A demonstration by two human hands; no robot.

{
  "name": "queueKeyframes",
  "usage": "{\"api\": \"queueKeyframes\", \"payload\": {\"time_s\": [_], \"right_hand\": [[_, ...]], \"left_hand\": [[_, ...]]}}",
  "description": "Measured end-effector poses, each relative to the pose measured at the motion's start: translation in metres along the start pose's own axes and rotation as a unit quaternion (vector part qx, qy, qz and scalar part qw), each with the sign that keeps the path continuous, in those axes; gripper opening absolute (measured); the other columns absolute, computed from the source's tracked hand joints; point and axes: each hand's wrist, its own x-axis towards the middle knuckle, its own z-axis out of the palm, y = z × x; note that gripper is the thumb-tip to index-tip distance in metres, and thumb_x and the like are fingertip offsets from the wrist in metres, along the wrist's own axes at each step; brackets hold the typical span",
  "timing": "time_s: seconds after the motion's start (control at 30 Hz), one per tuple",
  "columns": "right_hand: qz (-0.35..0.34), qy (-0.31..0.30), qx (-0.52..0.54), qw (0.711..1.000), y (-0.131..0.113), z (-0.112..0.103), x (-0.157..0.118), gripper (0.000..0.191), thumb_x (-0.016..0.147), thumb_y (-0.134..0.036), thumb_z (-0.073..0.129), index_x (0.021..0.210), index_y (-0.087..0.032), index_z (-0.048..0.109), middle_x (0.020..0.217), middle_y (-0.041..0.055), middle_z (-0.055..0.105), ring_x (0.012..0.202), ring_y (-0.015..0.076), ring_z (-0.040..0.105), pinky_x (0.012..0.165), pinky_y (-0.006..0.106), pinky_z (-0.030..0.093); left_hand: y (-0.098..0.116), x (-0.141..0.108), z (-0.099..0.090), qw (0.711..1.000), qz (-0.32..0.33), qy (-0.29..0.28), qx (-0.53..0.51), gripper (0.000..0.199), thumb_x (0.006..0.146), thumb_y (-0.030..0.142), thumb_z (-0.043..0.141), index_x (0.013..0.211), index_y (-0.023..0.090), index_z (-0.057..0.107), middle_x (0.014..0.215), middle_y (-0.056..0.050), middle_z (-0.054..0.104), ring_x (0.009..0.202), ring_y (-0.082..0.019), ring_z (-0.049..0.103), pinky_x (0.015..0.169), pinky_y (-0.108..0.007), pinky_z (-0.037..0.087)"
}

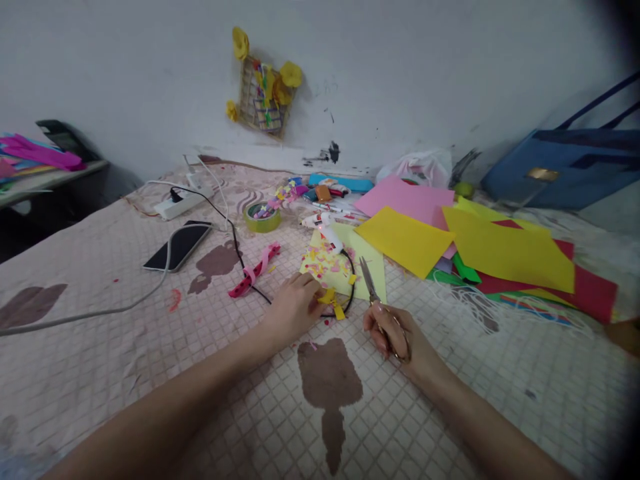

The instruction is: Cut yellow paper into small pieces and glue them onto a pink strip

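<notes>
My left hand (297,303) is closed, its fingertips on a small yellow paper piece (330,297) beside the black cord. To its right, my right hand (395,333) grips the handles of the scissors (369,277), whose blades point up and away from me. A pale yellow sheet (373,267) lies just beyond both hands, scattered with pink and yellow paper bits (325,263). On its far part rests a white glue gun (327,233). A pink dotted strip (255,270) lies left of my left hand.
Coloured sheets (510,253) and white string (475,307) lie at the right, near a blue bag (570,163). A phone (180,247), a power strip (183,202) and a tape roll (263,219) are at the left. A grey cable (125,308) crosses the table's left part.
</notes>
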Motion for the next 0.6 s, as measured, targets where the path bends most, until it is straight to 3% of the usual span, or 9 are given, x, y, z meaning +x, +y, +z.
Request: {"api": "queueKeyframes", "payload": {"time_s": [0.1, 0.37, 0.6], "right_hand": [[0.001, -0.001, 0.011, 1.0, 0.0, 0.0, 0.0, 0.045, 0.082, -0.057, 0.042, 0.065, -0.017, 0.052, 0.041, -0.0066, 0.037, 0.036, 0.0073, 0.035, 0.037, 0.02, 0.026], [0.005, 0.004, 0.014, 1.0, 0.003, 0.001, 0.0, 0.046, 0.082, -0.059, 0.041, 0.064, -0.017, 0.051, 0.04, -0.0073, 0.036, 0.034, 0.0076, 0.034, 0.037, 0.021, 0.028], [0.014, 0.008, 0.006, 1.0, 0.001, 0.002, 0.0, 0.046, 0.079, -0.06, 0.042, 0.063, -0.018, 0.052, 0.04, -0.0071, 0.036, 0.035, 0.0078, 0.035, 0.037, 0.021, 0.029]], "left_hand": [[-0.001, 0.0, 0.0, 1.0, 0.003, 0.007, -0.005, 0.002, 0.077, 0.018, 0.056, 0.078, 0.016, 0.056, 0.085, -0.007, 0.059, 0.084, -0.02, 0.053, 0.076, -0.033, 0.042], [-0.002, 0.003, -0.013, 0.999, -0.011, 0.024, -0.036, 0.008, 0.079, 0.012, 0.049, 0.076, 0.016, 0.055, 0.08, -0.005, 0.06, 0.08, -0.018, 0.053, 0.072, -0.031, 0.042], [-0.005, 0.001, -0.001, 0.999, 0.009, 0.01, -0.043, 0.01, 0.077, 0.023, 0.059, 0.085, 0.016, 0.059, 0.092, -0.007, 0.059, 0.088, -0.02, 0.053, 0.077, -0.033, 0.043]]}}
